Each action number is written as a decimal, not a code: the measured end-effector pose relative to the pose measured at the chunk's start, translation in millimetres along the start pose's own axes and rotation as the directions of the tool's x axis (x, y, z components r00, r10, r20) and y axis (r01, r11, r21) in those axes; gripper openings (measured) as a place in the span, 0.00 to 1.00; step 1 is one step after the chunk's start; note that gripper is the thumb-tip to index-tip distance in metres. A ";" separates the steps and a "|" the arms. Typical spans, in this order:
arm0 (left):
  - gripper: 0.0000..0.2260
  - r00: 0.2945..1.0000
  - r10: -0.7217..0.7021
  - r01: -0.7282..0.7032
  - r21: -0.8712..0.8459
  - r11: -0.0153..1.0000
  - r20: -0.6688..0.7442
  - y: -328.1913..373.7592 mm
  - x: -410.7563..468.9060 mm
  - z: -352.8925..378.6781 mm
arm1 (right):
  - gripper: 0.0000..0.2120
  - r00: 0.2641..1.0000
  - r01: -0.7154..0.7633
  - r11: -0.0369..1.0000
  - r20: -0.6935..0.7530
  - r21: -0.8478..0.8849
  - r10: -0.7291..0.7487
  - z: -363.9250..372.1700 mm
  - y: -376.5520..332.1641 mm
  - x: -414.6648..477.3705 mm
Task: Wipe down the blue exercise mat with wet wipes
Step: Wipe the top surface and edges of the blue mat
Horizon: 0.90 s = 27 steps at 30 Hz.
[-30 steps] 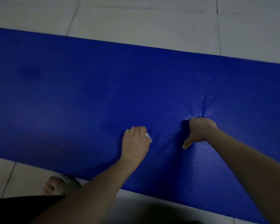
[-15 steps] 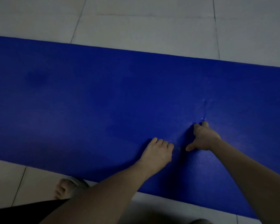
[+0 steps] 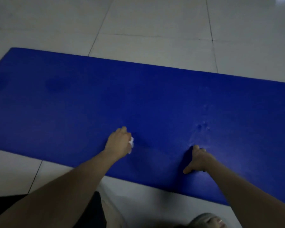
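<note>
A dim room with a pale tiled floor (image 3: 155, 22). The blue exercise mat (image 3: 72, 104) lies flat across it, its left end in view and its right end running out of sight. Near the mat's near edge the left hand (image 3: 119, 142) bears down on the mat, fingers curled round a white wet wipe (image 3: 131, 143) that peeks out by the knuckles. Well to its right, the right hand (image 3: 197, 160) is braced on the mat, thumb stuck out sideways; whether its fingers are straight or bent under, I cannot tell. Small dents (image 3: 202, 127) mark the mat just beyond that hand. Dark clothing (image 3: 94, 211) shows below the left arm.
</note>
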<state>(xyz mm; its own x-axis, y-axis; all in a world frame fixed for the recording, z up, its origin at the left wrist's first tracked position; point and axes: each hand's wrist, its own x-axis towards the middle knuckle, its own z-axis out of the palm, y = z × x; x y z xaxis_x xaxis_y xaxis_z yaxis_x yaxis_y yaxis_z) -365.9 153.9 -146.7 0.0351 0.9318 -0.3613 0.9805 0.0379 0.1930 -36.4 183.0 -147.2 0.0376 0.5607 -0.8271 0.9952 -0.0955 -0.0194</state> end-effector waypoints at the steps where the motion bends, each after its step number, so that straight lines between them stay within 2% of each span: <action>1: 0.06 0.998 -0.059 0.059 0.001 0.998 0.002 -15.4 -3.6 -2.5 | 0.56 1.000 0.001 1.000 0.001 -0.014 -0.001 -3.3 -0.5 1.4; 4: 0.06 0.984 -0.178 0.177 -0.120 0.977 -0.004 -38.2 -7.9 1.7 | 0.52 1.000 0.011 0.998 0.011 -0.065 -0.010 -8.7 -3.1 5.5; 6: 0.08 0.977 -0.208 0.195 -0.213 0.957 -0.040 -22.0 -4.2 8.1 | 0.50 1.000 0.017 0.997 0.014 -0.078 -0.016 -11.2 -3.4 7.6; 8: 0.06 0.976 -0.210 0.185 -0.297 0.937 -0.055 9.5 0.1 17.4 | 0.50 1.000 0.019 0.997 0.002 -0.073 -0.019 -10.8 -2.3 8.3; 10: 0.03 0.980 -0.181 0.139 -0.375 0.917 -0.078 44.6 3.4 29.1 | 0.50 0.999 0.027 0.997 -0.030 -0.074 -0.029 -8.7 -0.6 8.5; 12: 0.08 0.988 -0.127 0.079 -0.419 0.905 -0.088 83.1 2.1 39.1 | 0.51 0.998 0.033 0.996 -0.058 -0.080 -0.038 -6.9 1.0 9.8; 15: 0.15 0.998 0.035 -0.057 -0.466 0.883 -0.056 144.8 -10.7 53.1 | 0.51 0.997 0.027 0.997 -0.069 -0.073 -0.032 -6.0 1.9 10.5; 18: 0.06 0.970 0.238 -0.239 -0.391 0.889 -0.051 177.3 -18.5 73.5 | 0.49 0.998 0.025 0.998 -0.059 -0.051 -0.028 -4.8 2.0 12.8; 22: 0.02 0.901 0.416 -0.433 -0.187 0.882 -0.121 152.8 -6.8 82.0 | 0.51 0.996 0.039 0.998 -0.074 -0.051 -0.043 -4.4 3.6 15.3; 25: 0.05 0.894 0.395 -0.423 -0.105 0.900 -0.213 111.7 -5.9 73.5 | 0.53 0.994 0.067 0.995 -0.080 -0.072 -0.073 -5.5 5.1 16.3; 27: 0.06 0.926 0.283 -0.323 -0.137 0.936 -0.251 75.6 -7.7 64.0 | 0.54 0.993 0.078 0.994 -0.079 -0.079 -0.084 -5.0 6.3 16.5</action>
<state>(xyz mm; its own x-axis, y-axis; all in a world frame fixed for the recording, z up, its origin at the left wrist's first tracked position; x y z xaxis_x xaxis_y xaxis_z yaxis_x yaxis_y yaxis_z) -279.6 126.4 -187.7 0.2609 0.9640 -0.0507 0.8802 -0.2160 0.4227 -29.0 195.7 -158.1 -0.0395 0.6300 -0.7756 0.9991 0.0142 -0.0393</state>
